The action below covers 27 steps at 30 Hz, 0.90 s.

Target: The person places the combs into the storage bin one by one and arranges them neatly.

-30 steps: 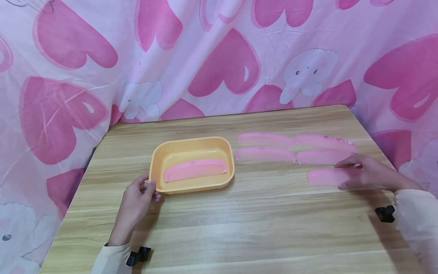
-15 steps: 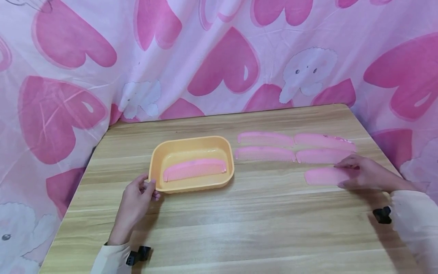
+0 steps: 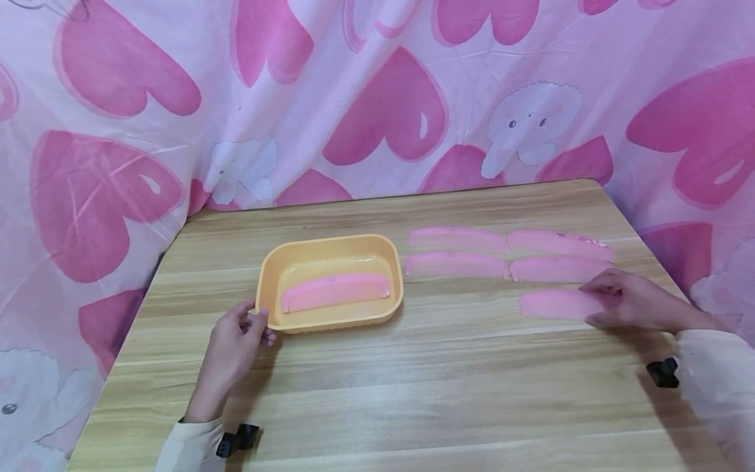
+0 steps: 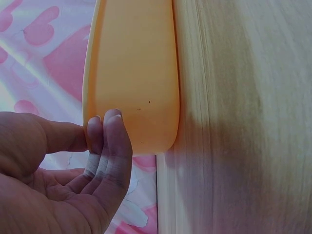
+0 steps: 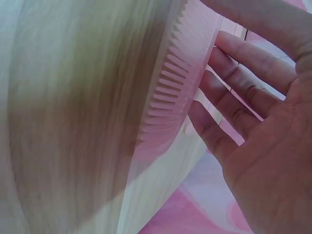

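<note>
My left hand (image 3: pixel 232 347) holds the near left corner of a yellow-orange plastic tray (image 3: pixel 336 324), thumb at the rim and fingers along the outer wall (image 4: pixel 139 73). Inside the tray lies one pink comb (image 3: pixel 336 292), teeth facing me. On the right, my right hand (image 3: pixel 639 303) grips another pink comb (image 3: pixel 548 304) by its right part, thumb on the near edge and fingertips on the far one. The right wrist view shows this comb's teeth (image 5: pixel 168 87) low over the tabletop, with the fingertips along its back. Its right end is hidden by the hand.
Behind that comb, several pink combs lie in two rows: a back left comb (image 3: pixel 457 237), a printed one (image 3: pixel 560 243), a front left one (image 3: pixel 457 265) and a front right one (image 3: pixel 557 269). A heart-patterned pink curtain (image 3: pixel 377 98) hangs behind the wooden table (image 3: pixel 413 393).
The comb in my right hand has shifted slightly left along the table. My left hand and the tray stay where they were.
</note>
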Each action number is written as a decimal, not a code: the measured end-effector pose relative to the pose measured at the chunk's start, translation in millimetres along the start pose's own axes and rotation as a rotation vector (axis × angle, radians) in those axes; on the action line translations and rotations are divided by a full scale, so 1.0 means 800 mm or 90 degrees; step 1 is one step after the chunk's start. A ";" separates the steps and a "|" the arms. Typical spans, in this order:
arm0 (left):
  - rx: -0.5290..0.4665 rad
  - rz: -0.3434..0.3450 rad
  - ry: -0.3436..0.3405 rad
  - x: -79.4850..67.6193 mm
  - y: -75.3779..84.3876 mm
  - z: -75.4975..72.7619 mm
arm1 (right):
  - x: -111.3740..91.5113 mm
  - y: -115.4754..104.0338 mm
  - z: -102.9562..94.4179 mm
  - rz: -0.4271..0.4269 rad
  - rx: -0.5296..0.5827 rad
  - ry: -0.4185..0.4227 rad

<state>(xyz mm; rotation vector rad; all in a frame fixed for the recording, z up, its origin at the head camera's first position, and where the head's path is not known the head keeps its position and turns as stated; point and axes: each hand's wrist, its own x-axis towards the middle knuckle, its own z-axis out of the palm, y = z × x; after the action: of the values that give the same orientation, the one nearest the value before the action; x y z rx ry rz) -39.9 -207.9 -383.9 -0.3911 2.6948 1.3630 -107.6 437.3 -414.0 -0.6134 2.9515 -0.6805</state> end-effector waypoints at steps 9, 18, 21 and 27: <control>-0.010 0.002 0.002 0.001 -0.001 0.001 | 0.013 -0.015 0.013 -0.068 0.026 0.032; -0.016 -0.003 0.002 0.000 -0.001 0.001 | 0.032 -0.037 0.027 -0.117 0.038 0.032; -0.015 -0.003 0.001 0.000 -0.002 0.001 | 0.038 -0.048 0.031 -0.124 0.037 0.027; -0.017 -0.006 0.000 0.002 -0.003 0.000 | 0.053 -0.064 0.039 -0.163 0.045 0.025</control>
<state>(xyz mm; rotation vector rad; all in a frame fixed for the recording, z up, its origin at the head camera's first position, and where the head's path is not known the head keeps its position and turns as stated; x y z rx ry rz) -40.6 -209.2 -386.2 -0.4058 2.6738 1.3982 -123.4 365.6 -418.1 -0.9926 2.8974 -0.8213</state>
